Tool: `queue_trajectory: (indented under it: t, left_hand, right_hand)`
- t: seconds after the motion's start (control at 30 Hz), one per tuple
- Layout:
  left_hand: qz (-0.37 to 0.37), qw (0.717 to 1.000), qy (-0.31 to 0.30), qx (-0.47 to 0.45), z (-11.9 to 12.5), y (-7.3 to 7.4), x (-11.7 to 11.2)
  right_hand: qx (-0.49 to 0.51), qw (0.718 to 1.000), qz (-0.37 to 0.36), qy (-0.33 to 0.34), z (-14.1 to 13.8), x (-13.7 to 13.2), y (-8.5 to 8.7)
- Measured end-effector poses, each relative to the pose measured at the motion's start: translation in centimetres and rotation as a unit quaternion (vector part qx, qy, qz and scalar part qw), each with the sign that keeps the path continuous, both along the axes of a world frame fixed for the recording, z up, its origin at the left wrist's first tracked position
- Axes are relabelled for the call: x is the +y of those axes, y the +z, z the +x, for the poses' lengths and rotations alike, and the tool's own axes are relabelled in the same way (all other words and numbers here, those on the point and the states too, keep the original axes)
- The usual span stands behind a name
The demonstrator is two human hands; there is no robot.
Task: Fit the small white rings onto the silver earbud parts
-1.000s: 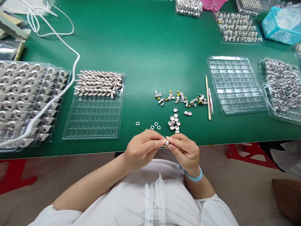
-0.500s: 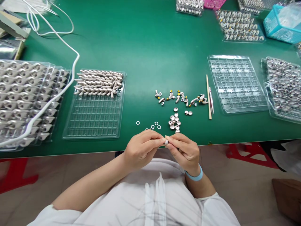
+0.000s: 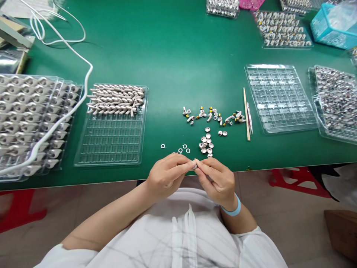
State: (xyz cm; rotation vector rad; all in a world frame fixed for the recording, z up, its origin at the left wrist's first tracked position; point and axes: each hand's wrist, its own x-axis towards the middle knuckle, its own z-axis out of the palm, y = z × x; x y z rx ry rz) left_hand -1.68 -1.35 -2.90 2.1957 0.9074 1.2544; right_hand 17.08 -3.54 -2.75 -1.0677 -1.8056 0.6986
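Note:
Between the fingertips of both hands is a small silvery cap-like part (image 3: 194,167), mostly covered by the fingers. My left hand (image 3: 169,174) pinches it from one side and my right hand (image 3: 216,180) from the other, over the table's front edge. Just beyond my right hand lies a cluster of small round metal caps (image 3: 205,140). Several thin white rings (image 3: 180,150) lie beyond my left hand, some partly hidden by it. Farther back is a row of small curved earpiece-like parts (image 3: 209,116) with yellow bits.
A wooden stick (image 3: 245,115) and tweezers (image 3: 250,119) lie right of the parts. A clear tray (image 3: 281,98) and a filled tray (image 3: 336,102) are farther right. On the left are a half-filled tray (image 3: 111,139), stacked trays (image 3: 30,123) and a white cable (image 3: 89,74). A blue basket (image 3: 331,33) stands back right.
The held part has turned slightly between the fingertips and shows a darker, greyer side. Both hands keep nearly the same place; the whole view has shifted a little.

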Motion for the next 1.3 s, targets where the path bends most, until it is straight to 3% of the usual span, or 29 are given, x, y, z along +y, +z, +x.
queue_trajectory:
  t: [0.27,0.5,0.73,0.93,1.3]
  left_hand:
    - [0.045,0.999,0.028,0.000,0.2,-0.3,0.1]
    - [0.076,0.996,0.040,-0.010,0.7,-0.5,0.1]
    - [0.059,0.998,0.038,-0.003,0.5,-0.8,-0.1]
    - [0.055,0.998,0.039,0.000,0.6,-0.9,-0.2]
    - [0.025,0.998,0.051,-0.027,0.5,-0.5,-0.4]
  right_hand:
    - [-0.008,1.000,-0.002,-0.021,-1.0,0.1,0.7]
    - [0.066,0.995,-0.077,-0.018,-1.1,0.3,0.8]
    - [0.121,0.977,-0.172,0.015,-0.5,0.6,0.4]
    - [0.058,0.991,-0.112,0.054,-0.4,1.1,0.9]
    - [0.014,0.999,-0.046,0.022,-0.6,0.6,0.7]
